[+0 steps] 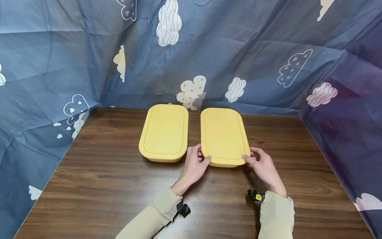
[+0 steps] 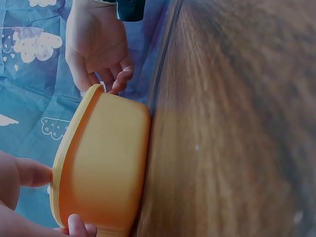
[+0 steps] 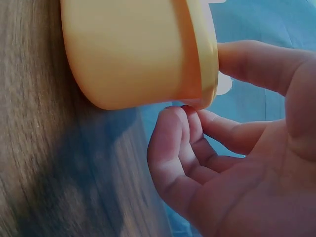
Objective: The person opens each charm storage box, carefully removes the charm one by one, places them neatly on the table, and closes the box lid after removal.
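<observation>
A yellow rectangular food container (image 1: 226,165) with a yellow lid (image 1: 225,132) stands on the wooden table, right of a matching container (image 1: 164,132). My left hand (image 1: 195,167) pinches its near left corner, thumb on the lid's edge and fingers at the side under the rim. At the near right corner, my right hand (image 1: 264,166) grips the rim between thumb and fingers. In the right wrist view, the curled fingers (image 3: 170,133) sit just under the lid's rim. The container's base lies against the table (image 2: 222,138) in the left wrist view. Its contents are hidden.
The second container also wears its lid and stands a small gap to the left. Behind the table hangs a dark blue cloth (image 1: 218,59) with cloud prints, which also runs along both sides. Black wrist cameras (image 1: 183,209) are strapped at both sleeves.
</observation>
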